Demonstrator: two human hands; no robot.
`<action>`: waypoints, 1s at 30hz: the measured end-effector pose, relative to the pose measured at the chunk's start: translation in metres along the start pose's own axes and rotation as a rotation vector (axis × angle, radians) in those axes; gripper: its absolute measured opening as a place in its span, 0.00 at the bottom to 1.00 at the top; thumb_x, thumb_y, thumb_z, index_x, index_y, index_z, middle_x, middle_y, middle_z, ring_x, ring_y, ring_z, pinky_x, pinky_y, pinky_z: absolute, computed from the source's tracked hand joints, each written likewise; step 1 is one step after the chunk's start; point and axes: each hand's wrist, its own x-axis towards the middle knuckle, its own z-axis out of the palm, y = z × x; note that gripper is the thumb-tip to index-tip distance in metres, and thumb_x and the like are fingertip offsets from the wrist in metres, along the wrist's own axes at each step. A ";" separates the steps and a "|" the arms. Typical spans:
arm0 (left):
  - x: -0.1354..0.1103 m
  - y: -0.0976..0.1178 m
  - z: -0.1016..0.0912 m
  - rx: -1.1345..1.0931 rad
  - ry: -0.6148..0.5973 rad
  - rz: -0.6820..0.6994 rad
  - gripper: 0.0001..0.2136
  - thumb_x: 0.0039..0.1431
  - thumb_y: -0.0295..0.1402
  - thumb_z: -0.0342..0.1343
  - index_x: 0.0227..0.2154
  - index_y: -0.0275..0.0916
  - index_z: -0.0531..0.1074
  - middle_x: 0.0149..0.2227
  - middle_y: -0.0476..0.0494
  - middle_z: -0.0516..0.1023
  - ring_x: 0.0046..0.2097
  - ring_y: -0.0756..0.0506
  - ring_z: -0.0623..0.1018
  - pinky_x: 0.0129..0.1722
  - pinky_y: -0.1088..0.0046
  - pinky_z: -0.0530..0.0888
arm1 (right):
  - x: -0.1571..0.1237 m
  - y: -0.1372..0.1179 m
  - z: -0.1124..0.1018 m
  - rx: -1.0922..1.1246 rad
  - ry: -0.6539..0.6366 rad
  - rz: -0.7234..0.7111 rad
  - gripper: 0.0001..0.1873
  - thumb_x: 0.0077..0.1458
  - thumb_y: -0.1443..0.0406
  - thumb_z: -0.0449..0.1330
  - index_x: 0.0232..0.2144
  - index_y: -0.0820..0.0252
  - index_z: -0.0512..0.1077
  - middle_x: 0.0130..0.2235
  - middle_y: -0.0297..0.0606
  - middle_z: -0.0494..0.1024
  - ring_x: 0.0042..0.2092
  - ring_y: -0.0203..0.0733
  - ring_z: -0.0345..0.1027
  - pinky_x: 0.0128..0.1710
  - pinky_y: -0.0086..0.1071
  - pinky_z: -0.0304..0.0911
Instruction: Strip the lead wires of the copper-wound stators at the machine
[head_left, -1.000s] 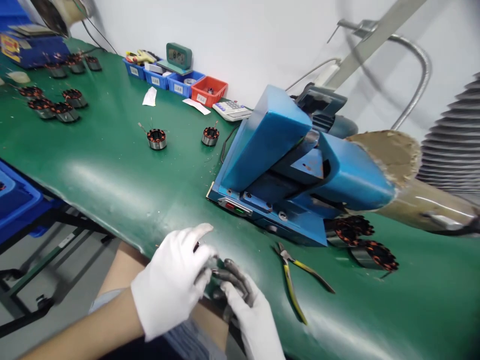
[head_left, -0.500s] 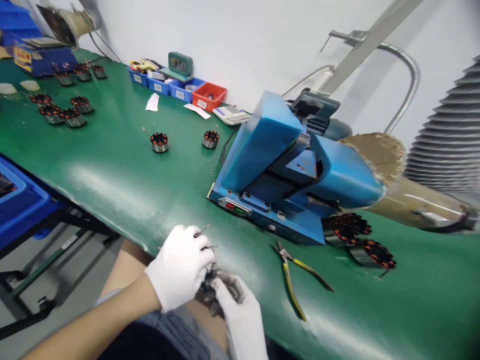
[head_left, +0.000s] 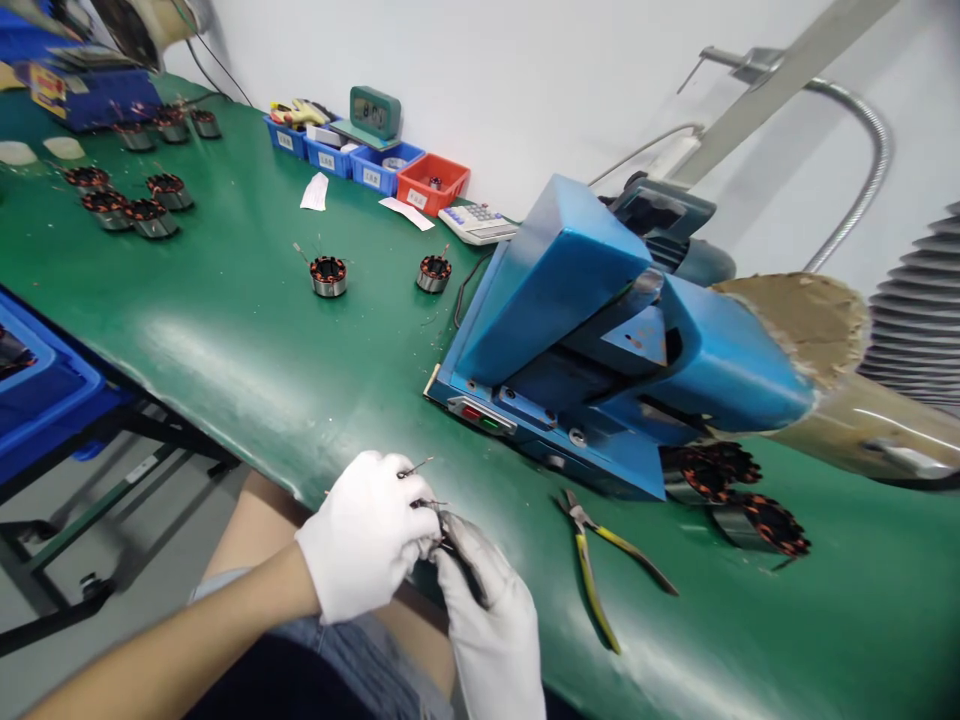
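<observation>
My left hand [head_left: 375, 535], in a white glove, is closed around a wound motor stator that its fingers almost fully hide. Thin wire leads [head_left: 418, 467] stick out between those fingers. Against its fingertips, my right hand [head_left: 484, 590] is bent closed, its glove blackened at the fingers. What its thumb and fingertips pinch is hidden. Both hands are held low at the table's near edge, above my lap. To their right, cutting pliers [head_left: 585, 540] with yellow handles lie spread on the green table [head_left: 255, 330].
A blue machine [head_left: 555, 330] with red and green buttons stands right of centre, joined to a duct. Stators [head_left: 761, 525] lie beside it; two more [head_left: 328, 277] stand mid-table, and several [head_left: 154, 217] far left. Small bins [head_left: 433, 183], a clock [head_left: 375, 112] and a calculator [head_left: 478, 223] line the wall.
My right hand has turned, and its fingers have straightened somewhat and risen closer to the left fingertips. The left hand keeps its grip. The whole view has shifted slightly.
</observation>
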 end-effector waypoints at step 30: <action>-0.002 -0.004 0.005 0.031 0.085 0.071 0.02 0.54 0.28 0.56 0.30 0.41 0.71 0.43 0.49 0.75 0.43 0.41 0.69 0.37 0.61 0.63 | 0.016 -0.021 -0.014 0.137 -0.228 0.510 0.08 0.44 0.60 0.63 0.27 0.58 0.74 0.24 0.37 0.77 0.26 0.42 0.70 0.30 0.34 0.65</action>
